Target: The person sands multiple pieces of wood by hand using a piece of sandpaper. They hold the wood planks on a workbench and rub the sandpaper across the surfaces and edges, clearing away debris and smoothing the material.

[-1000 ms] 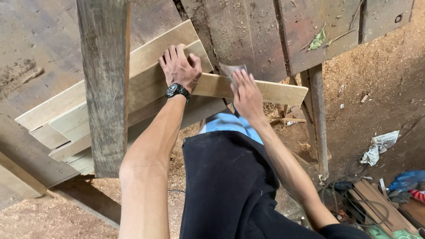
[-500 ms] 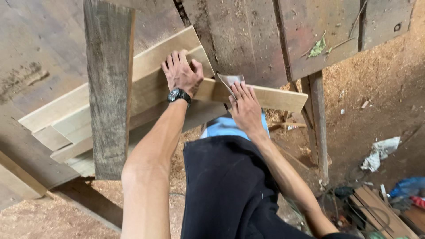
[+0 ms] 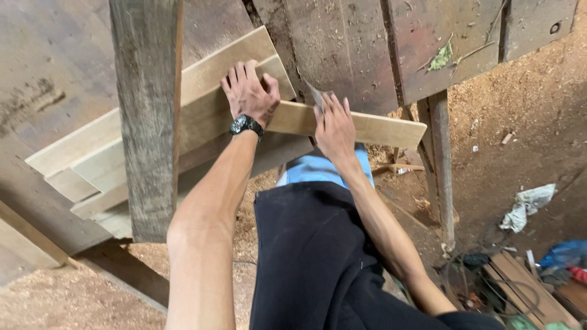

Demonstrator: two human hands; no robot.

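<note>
A light wooden plank (image 3: 391,129) lies slanted across a stack of similar pale boards (image 3: 92,159) on a dark, worn workbench (image 3: 342,49). My left hand (image 3: 247,95), with a black watch on the wrist, presses flat on the plank and the board beneath it, thumb hooked over the plank's edge. My right hand (image 3: 333,125) rests further along the plank, fingers pressing a small grey sheet (image 3: 319,96), like sandpaper, against the wood. My black-clad legs fill the lower middle of the view.
A thick weathered beam (image 3: 147,116) stands across the boards at left. A bench leg (image 3: 441,165) drops to a sawdust-covered floor (image 3: 526,104). A crumpled white rag (image 3: 529,205), wooden offcuts (image 3: 520,281), cables and a blue object (image 3: 565,253) lie at lower right.
My right hand has shifted slightly back and forth along the plank with the grey sheet under it. My left hand has stayed pressed in the same place.
</note>
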